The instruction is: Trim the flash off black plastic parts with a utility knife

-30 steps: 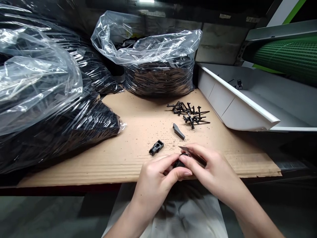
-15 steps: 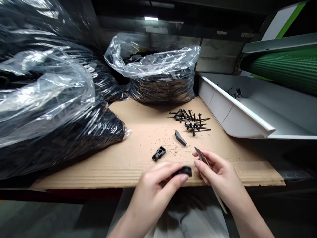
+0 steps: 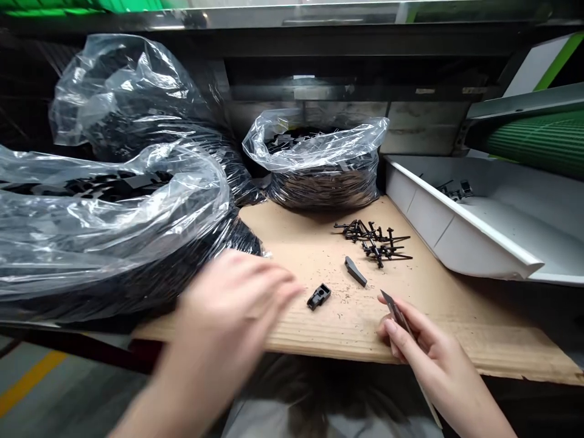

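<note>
My right hand (image 3: 426,350) rests at the front edge of the cardboard sheet (image 3: 319,255), closed round a thin grey blade (image 3: 395,310) that points up and left. My left hand (image 3: 228,310) is smeared by motion over the cardboard's left part, close to the big plastic bag (image 3: 104,225) of black parts; its fingers are too blurred to read. A small black clip part (image 3: 318,296) lies on the cardboard between my hands. A dark wedge-shaped piece (image 3: 355,271) lies just behind it.
A pile of black sprue pieces (image 3: 374,238) lies further back. A second bag of black parts (image 3: 323,161) stands at the rear, a third (image 3: 132,103) at the back left. A white tray (image 3: 460,225) with a few black parts borders the right; a green roller (image 3: 538,137) sits above it.
My left hand has swung left toward the big bag, and the black part it held is out of sight. My right hand kept the blade. The view shifted up and left.
</note>
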`<state>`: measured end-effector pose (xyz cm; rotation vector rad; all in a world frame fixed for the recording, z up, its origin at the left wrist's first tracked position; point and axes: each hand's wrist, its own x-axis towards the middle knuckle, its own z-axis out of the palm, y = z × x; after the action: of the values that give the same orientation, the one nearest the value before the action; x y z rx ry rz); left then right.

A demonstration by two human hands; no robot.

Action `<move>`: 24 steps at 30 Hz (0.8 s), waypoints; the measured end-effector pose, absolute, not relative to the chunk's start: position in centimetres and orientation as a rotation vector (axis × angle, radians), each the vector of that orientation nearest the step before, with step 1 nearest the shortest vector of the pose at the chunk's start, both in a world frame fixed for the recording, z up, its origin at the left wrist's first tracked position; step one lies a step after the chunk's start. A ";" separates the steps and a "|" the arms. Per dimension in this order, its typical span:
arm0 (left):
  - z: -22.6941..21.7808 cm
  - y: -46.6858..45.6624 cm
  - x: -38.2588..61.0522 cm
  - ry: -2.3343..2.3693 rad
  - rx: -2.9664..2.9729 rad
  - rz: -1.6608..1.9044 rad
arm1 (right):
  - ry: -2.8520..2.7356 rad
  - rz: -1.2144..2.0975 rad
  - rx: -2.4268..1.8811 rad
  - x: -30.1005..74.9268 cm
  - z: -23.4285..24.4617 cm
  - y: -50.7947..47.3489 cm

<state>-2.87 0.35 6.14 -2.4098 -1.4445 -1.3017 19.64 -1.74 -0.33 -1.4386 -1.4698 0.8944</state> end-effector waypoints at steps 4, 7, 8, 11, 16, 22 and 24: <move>3.6 2.5 0.7 -1.734 -2.526 -0.720 | -1.550 0.799 -1.305 20.1 -0.3 -3.0; 2.7 2.3 1.8 -1.745 -2.575 -0.778 | -1.661 0.566 -1.179 20.0 -0.5 -3.8; 2.6 1.9 2.0 -1.754 -2.628 -0.886 | -1.689 0.478 -1.153 19.9 -0.5 -3.9; 2.1 0.3 2.2 -1.846 -2.834 -1.643 | -1.804 0.278 -1.137 19.2 -0.6 -3.6; 0.7 -0.9 3.1 -2.190 -2.613 -2.406 | -2.037 0.212 -1.105 18.5 -0.2 -2.7; 0.0 -0.4 3.0 -1.937 -2.689 -2.420 | -2.069 0.209 -1.194 18.8 -0.1 -2.3; 0.0 -0.4 2.8 -1.885 -2.720 -2.346 | -2.022 0.145 -1.270 19.3 -0.2 -2.1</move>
<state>2.79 -0.45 0.05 -2.7196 -1.8851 -2.3459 19.26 -2.07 -0.23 -1.2702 -2.0223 0.1446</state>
